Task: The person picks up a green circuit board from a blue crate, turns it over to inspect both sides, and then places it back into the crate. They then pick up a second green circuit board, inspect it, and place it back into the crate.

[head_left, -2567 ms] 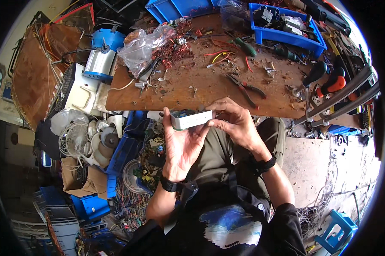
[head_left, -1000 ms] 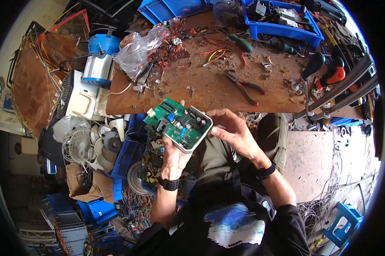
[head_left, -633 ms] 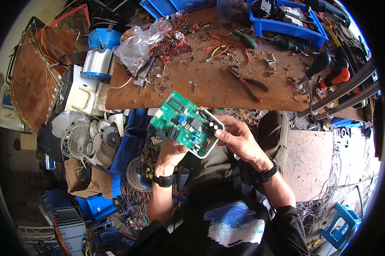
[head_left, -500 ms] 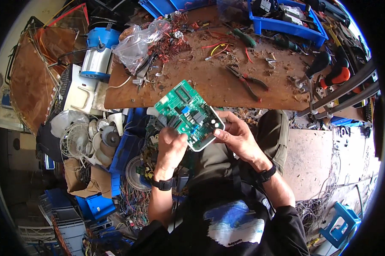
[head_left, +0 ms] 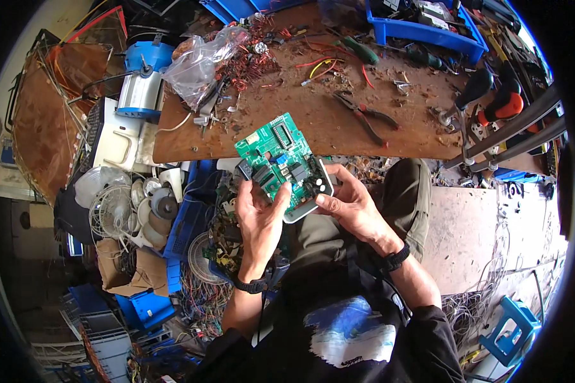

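Observation:
A green circuit board (head_left: 281, 140) is held tilted above my lap, near the bench's front edge. It carries black chips, blue and grey blocks and white-topped round parts. A pale casing (head_left: 303, 211) shows along its lower right edge. My left hand (head_left: 260, 216) grips the board's lower left side, the thumb over its face and the other fingers at the edge, partly hidden. My right hand (head_left: 356, 207) pinches the casing and board at the right corner, with the thumb in front. How board and casing are joined cannot be seen.
On the brown bench (head_left: 236, 137) lie red-handled pliers (head_left: 367, 118), a green-handled screwdriver (head_left: 361, 50), wire scraps and a clear plastic bag (head_left: 201, 67). A blue tray (head_left: 421, 38) stands at the far right. Fan parts (head_left: 118, 207) and a blue crate (head_left: 188, 220) sit at the left.
My left hand has opened from a curled grip, and its thumb now lies on the board's face. The board has turned slightly clockwise, with more of the casing's lower edge showing.

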Available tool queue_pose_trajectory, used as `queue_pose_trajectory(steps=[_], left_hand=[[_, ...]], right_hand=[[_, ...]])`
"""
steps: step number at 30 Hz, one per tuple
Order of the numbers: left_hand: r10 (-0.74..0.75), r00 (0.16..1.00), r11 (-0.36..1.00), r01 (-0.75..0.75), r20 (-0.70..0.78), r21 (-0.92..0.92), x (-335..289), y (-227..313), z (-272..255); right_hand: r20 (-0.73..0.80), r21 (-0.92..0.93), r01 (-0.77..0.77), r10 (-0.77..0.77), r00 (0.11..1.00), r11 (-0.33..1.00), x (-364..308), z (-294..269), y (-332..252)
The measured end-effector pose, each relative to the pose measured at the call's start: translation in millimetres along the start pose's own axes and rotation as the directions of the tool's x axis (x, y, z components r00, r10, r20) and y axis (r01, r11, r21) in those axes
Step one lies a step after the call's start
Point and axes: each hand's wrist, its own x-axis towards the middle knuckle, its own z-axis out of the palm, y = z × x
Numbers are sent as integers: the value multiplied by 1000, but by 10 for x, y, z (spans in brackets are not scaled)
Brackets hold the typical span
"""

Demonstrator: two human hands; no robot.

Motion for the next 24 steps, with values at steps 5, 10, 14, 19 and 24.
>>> queue_pose_trajectory(steps=[5,10,14,19,24], left_hand=[[47,999,996,-48,-21,-71,41,133,99],[28,999,999,-28,-20,-26,40,175,103],[25,1000,997,-25,-6,-76,11,268,137],[41,998,981,-30,54,-190,-24,200,65],[23,998,983,-12,55,-181,-56,166,-25]], right_hand=[[17,36,-20,20,1000,999,-9,-1,-19],[39,95,-8,5,999,995,-5,-3,2],[45,186,-10,2,999,982,-10,3,4],[47,252,-39,29,999,967,-7,31,-30],[31,279,-17,8,999,960,-7,7,-7]])
